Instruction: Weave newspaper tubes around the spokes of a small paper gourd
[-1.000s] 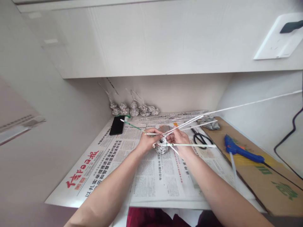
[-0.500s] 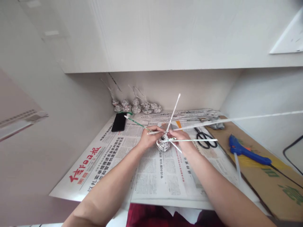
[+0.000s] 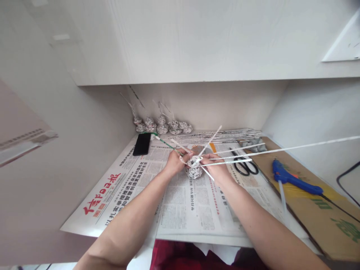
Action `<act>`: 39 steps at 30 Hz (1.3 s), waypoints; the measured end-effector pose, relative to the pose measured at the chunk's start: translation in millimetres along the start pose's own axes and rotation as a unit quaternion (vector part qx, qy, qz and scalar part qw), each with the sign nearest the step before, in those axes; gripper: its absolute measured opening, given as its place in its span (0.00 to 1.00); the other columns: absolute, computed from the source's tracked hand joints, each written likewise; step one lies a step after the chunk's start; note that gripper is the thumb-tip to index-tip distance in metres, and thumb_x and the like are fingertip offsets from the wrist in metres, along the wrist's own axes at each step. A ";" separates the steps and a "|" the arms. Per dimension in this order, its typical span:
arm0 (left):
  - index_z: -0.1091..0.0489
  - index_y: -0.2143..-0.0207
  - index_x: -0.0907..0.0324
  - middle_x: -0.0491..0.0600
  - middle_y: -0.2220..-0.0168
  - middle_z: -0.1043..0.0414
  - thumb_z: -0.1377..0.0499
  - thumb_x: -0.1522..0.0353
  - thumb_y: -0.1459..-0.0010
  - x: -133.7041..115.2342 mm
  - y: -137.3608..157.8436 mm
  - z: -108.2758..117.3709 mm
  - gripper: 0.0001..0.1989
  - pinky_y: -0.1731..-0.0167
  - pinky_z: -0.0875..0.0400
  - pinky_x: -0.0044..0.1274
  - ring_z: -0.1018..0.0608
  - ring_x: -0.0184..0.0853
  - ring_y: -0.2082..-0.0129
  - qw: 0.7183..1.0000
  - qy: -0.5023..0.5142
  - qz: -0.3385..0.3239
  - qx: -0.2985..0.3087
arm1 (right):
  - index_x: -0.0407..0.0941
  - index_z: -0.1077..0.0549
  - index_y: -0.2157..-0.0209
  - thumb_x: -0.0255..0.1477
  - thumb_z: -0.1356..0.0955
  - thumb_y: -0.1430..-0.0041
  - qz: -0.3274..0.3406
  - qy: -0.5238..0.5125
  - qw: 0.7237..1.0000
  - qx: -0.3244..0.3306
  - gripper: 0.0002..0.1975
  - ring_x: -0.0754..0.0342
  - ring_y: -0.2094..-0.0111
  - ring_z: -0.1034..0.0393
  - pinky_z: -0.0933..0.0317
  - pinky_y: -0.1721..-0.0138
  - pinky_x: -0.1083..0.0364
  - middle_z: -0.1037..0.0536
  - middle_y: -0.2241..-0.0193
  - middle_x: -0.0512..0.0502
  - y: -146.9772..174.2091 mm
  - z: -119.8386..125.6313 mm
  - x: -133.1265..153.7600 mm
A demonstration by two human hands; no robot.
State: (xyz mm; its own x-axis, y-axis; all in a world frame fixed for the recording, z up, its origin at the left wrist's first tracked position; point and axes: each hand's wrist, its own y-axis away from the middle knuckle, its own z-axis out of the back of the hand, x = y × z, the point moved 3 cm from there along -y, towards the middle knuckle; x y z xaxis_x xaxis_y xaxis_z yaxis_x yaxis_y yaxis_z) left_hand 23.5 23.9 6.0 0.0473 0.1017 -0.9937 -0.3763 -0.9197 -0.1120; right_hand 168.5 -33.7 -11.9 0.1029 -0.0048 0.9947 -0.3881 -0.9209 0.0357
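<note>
A small woven ball of rolled newspaper (image 3: 194, 172) is between my hands above the newspaper sheets, with several thin paper sticks fanning out from its top. My left hand (image 3: 176, 162) is closed at its left side, fingers pinching the woven piece near a green-patterned stick (image 3: 165, 142). On the other side my right hand (image 3: 215, 165) is closed on paper sticks, thumb and fingertips near the top of the ball. One long white paper stick (image 3: 281, 150) runs from there far out to the right. Fingertips partly hide which sticks are pinched.
Several finished woven gourd shapes (image 3: 162, 127) stand along the back wall beside a bundle of paper sticks (image 3: 225, 135). A black phone (image 3: 142, 144) lies left. Black scissors (image 3: 245, 167), a blue glue gun (image 3: 296, 180) and cardboard (image 3: 317, 213) are right. A cabinet panel (image 3: 185, 45) overhangs.
The sticks round the ball have shifted: one upright stick leans further right and another now points right beside the long one. My hands stay close to the ball.
</note>
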 end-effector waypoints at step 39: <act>0.32 0.74 0.63 0.44 0.78 0.32 0.37 0.67 0.53 -8.2 2.8 0.0 0.08 0.75 0.36 0.19 0.31 0.27 0.77 0.991 -0.103 -0.044 0.073 | 0.44 0.22 0.70 0.39 0.28 0.52 0.140 0.106 0.984 -0.004 0.13 0.53 0.76 0.28 0.36 0.74 0.56 0.21 0.76 0.47 3.2 -1.1 -1.3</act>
State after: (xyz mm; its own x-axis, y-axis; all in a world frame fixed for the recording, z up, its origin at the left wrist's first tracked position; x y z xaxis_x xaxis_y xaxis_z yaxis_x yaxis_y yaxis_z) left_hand 22.0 20.5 13.8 -0.0988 0.2686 -0.9582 -0.5097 -0.8407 -0.1831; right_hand 166.1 -36.2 -13.0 -0.2029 -0.1756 0.9633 -0.3817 -0.8918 -0.2430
